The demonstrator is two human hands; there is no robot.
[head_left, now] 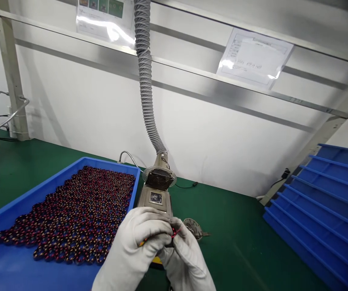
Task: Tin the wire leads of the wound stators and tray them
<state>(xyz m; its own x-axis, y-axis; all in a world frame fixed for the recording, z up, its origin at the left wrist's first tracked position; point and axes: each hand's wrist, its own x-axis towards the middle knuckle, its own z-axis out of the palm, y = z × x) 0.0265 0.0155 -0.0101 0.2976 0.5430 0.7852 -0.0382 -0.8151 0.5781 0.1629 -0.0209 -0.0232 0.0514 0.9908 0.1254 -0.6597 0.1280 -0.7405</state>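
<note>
gripping is done two-handed: my gloved left hand (146, 234) and gloved right hand (189, 248) are both closed, fingertips meeting on one small red-and-dark part (174, 232), which sits between them just in front of the metal unit (155, 210). most of the part is covered by the gloves, so i cannot tell its exact orientation. to handle it well, i judge that one hand should steady the body by its rim while the other works with thumb and forefinger only; pressure should be light, since red strands seem to show at the fingertips and could bend. i advise level wrists and an unblocked line of sight to the part. count as follows: hands, two; part in the grip, one; blue tray (55, 277) to the left, one, bearing dark ring-shaped parts (92, 214) in close-packed rows, too many to count reliably. metal unit with a round fan grille (159, 180), one; ribbed grey hose (145, 76) above it, one; round patterned disc (194, 228) just beyond my right hand, one; sleeved sheets (254, 56) at the rail, two. stacked blue trays (313, 210) to the right number roughly eight by their rims; i cannot confirm the exact figure.
</note>
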